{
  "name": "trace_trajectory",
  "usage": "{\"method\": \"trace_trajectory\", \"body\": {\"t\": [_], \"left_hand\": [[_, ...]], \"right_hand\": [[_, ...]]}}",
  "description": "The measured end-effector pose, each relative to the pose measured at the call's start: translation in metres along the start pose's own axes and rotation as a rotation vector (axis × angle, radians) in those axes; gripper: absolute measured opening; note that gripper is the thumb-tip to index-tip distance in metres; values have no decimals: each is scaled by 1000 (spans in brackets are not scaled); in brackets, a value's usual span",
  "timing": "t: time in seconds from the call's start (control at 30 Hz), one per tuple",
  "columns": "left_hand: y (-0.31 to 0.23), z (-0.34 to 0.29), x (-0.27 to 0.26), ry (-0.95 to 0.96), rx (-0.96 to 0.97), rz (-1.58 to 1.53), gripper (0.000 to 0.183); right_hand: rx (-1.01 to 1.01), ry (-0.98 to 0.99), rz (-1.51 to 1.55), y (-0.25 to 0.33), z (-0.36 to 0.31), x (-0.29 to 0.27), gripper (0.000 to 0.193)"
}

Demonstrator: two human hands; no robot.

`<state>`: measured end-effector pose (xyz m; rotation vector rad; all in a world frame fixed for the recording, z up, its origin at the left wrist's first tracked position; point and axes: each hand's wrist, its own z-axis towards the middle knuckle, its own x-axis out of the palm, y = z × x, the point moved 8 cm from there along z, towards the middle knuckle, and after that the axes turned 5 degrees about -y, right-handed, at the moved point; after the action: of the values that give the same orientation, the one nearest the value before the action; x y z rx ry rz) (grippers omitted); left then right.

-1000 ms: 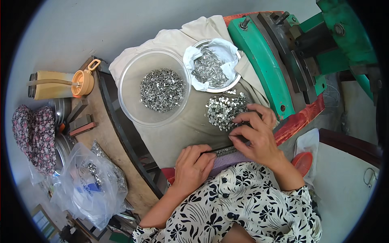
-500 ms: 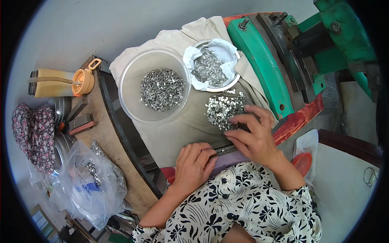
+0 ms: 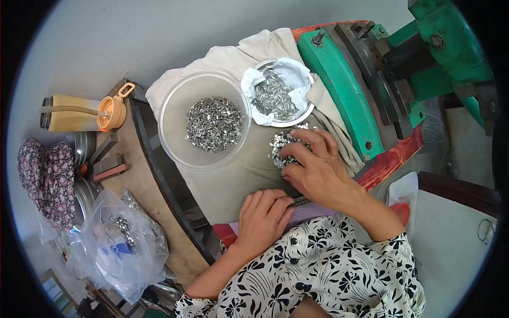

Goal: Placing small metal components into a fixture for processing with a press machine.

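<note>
Orange-lidded bottle at far end of wooden table; floral cloth near plastic bag.

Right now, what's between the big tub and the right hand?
In the head view, beside the tub comes a strip of cloth, then the pile of little metal bits, partly hidden by the right hand.
</note>
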<state>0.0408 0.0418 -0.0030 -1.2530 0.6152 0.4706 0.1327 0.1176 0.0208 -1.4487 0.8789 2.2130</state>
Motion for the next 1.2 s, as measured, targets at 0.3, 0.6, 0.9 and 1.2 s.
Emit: {"method": "trace_trajectory", "body": {"t": [0.3, 0.6, 0.9, 1.2], "left_hand": [[-2, 2, 5, -13, -2, 28, 16], [-5, 2, 12, -33, 31, 23, 16], [-2, 2, 9, -54, 43, 4, 22], [3, -1, -4, -136, -11, -37, 22]], "right_hand": [[26, 15, 67, -7, 0, -2, 13], [14, -14, 33, -3, -1, 2, 12], [143, -37, 172, -11, -13, 0, 15], [188, -157, 174, -12, -38, -23, 15]]}}
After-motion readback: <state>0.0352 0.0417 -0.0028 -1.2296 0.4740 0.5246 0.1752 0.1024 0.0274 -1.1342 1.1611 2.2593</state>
